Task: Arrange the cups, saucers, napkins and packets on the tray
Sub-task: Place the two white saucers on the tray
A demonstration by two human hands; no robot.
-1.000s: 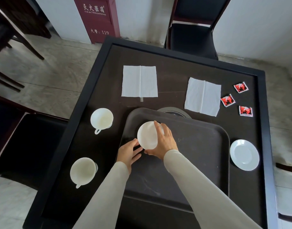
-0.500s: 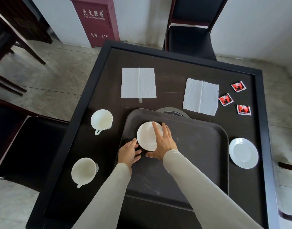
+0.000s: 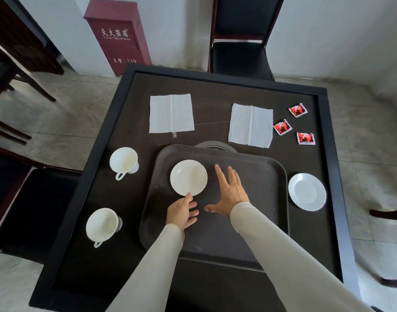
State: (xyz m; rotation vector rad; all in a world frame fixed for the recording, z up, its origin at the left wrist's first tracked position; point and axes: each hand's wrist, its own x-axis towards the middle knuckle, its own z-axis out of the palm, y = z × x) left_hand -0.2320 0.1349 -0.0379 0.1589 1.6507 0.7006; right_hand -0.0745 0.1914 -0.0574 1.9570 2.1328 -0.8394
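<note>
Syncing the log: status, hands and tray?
Left hand open, fingertip at saucer rim. Right hand open over tray, empty. One saucer on tray, second saucer beside it on table. Nothing blocking.

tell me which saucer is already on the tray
The saucer just ahead of the left hand lies on the tray, far left. The other saucer sits on the table, beyond the tray's right edge.

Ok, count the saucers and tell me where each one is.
2. The tray saucer lies on the tray, far left part; the table saucer sits on the table, just right of the tray. None appears hidden.
</note>
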